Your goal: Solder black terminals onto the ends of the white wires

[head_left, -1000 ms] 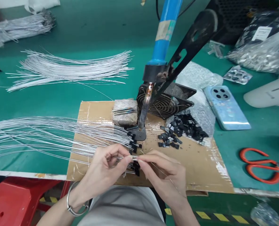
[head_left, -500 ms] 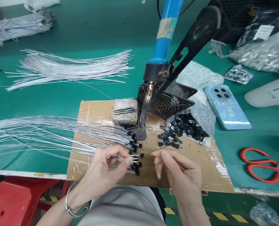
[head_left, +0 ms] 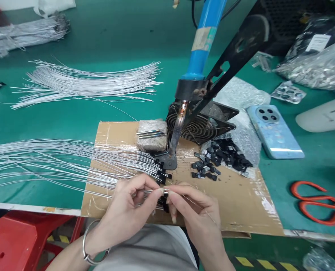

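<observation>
Thumb and forefinger of my left hand (head_left: 135,209) pinch the end of a white wire over the cardboard (head_left: 241,203). My right hand (head_left: 197,214) meets it fingertip to fingertip, closed, with a thin solder wire (head_left: 211,217) running across its palm. What sits exactly between the fingertips is partly hidden. Beside and beneath my left hand lie white wires (head_left: 119,155) with small black connectors (head_left: 162,177) at their right ends. Just beyond my hands, a blue-handled soldering iron (head_left: 203,49) points tip-down in a black stand.
Loose black connectors (head_left: 226,154) are piled at the right, by a black fan (head_left: 195,128). A wrapped block (head_left: 152,145) carries thin metal rods. Farther out are a bundle of white wires (head_left: 91,81), a blue phone (head_left: 277,131) and red-handled scissors (head_left: 317,203).
My right hand has moved left, and its fingertips now meet those of my left hand. The left hand keeps its pinch. The view has shifted slightly.
</observation>
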`<control>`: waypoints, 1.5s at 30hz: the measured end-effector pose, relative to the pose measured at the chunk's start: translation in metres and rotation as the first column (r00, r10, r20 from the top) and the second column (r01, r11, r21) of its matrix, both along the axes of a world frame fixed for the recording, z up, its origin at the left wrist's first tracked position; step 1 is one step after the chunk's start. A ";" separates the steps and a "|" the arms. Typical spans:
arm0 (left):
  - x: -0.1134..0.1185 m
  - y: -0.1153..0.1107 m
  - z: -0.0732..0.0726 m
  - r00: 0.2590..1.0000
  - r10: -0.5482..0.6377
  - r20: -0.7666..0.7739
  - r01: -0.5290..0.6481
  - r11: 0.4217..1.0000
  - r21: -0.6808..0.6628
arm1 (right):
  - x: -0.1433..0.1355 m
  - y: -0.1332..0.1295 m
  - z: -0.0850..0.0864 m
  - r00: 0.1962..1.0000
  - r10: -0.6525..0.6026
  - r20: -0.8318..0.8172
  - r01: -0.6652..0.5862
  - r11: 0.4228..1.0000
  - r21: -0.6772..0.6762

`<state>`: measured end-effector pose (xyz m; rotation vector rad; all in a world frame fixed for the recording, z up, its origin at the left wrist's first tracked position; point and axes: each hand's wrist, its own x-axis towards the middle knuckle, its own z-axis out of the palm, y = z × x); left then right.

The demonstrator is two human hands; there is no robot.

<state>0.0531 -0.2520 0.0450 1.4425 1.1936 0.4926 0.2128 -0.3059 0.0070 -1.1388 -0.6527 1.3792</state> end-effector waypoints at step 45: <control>0.017 -0.012 -0.013 0.989 0.144 -0.030 -0.130 0.948 0.290 | -0.006 0.010 0.008 0.943 -0.109 -0.315 0.039 0.974 -0.222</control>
